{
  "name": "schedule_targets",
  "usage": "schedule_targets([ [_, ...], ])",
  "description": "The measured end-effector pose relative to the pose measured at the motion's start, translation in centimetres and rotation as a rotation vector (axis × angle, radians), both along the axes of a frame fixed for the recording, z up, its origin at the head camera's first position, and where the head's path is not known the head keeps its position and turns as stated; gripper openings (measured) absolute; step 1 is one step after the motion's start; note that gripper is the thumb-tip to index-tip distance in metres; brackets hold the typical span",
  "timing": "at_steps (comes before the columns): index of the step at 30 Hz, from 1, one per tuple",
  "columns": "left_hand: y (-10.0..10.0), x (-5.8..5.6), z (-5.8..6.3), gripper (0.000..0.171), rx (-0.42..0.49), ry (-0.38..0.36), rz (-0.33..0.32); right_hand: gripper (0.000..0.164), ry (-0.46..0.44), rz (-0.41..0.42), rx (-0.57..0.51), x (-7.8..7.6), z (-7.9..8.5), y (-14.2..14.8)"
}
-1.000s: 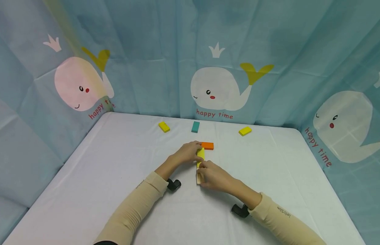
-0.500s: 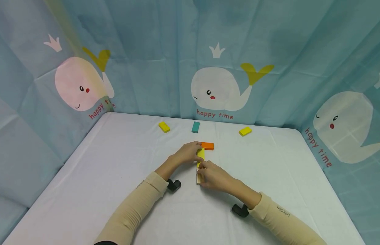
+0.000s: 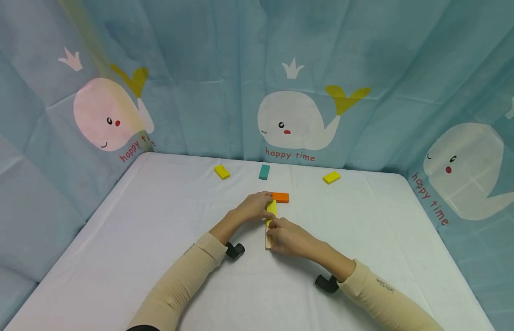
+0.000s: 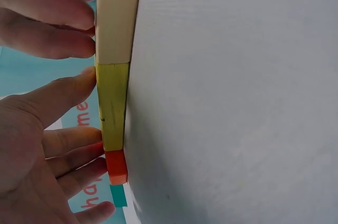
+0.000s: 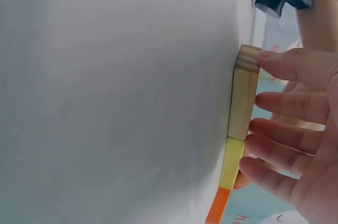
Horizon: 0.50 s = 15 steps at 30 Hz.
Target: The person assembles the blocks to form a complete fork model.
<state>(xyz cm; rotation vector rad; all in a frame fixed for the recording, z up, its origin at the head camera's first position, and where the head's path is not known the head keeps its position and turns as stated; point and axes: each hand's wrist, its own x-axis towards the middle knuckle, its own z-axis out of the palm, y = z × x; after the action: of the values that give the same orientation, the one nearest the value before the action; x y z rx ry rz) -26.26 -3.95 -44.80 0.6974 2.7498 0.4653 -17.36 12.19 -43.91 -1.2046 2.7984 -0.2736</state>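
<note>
A plain wooden block (image 3: 268, 243) and a yellow block (image 3: 271, 208) lie end to end on the white table, in a line pointing away from me. An orange block (image 3: 281, 197) lies crosswise at the yellow block's far end. My left hand (image 3: 253, 206) rests thumb and fingertips along the top of the yellow block, its other fingers reaching toward the orange one. With fairly straight fingers my right hand (image 3: 291, 239) touches the wooden block's upper side, thumb at its near end in the right wrist view. My right hand hides part of the wooden block from the head view.
Toward the back of the table (image 3: 178, 276) lie a yellow block (image 3: 222, 172) on the left, a teal block (image 3: 264, 172) in the middle and another yellow block (image 3: 332, 177) on the right. A blue curtain (image 3: 215, 92) with whales hangs behind the table's far edge.
</note>
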Motion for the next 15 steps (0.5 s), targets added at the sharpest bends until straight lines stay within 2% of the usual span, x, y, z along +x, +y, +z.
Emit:
schedule_targets([
  [8, 0.1, 0.3, 0.1, 0.062, -0.025, 0.023, -0.001, 0.032, -0.038, -0.001, -0.082, -0.4, 0.3, 0.9],
  [15, 0.1, 0.5, 0.3, 0.058, -0.016, 0.063, -0.028, 0.030, -0.076, -0.072, -0.117, -1.5, 0.7, 2.1],
])
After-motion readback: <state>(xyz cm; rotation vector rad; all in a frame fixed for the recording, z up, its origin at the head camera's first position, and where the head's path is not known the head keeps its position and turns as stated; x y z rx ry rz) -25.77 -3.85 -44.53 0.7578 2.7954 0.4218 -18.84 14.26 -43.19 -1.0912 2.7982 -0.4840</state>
